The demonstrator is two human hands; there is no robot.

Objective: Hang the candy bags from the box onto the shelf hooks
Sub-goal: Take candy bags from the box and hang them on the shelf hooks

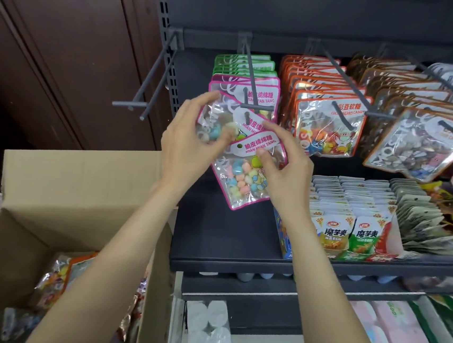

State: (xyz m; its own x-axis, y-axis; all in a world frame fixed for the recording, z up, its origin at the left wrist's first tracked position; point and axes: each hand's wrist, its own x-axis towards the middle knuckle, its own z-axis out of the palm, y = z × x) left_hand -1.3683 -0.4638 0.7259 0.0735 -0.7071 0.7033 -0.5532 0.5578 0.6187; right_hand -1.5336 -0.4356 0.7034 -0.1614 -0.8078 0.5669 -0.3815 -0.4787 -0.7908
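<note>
My left hand (186, 142) grips a pink-edged candy bag (216, 123) at the tip of a grey shelf hook (250, 74); the bag's hole sits at the hook's end. My right hand (282, 157) pinches a second pink-edged candy bag (246, 181), which hangs tilted just below and in front of the first. Behind them, more pink and green bags (244, 65) hang on the same hook. The open cardboard box (75, 181) stands at lower left with several candy bags (63, 274) inside.
An empty double hook (156, 81) juts out to the left. Orange-edged bags (327, 120) and brown-edged bags (416, 140) fill the hooks to the right. Snack packs (352, 233) line the shelf below. A dark wooden wall (66, 45) is at left.
</note>
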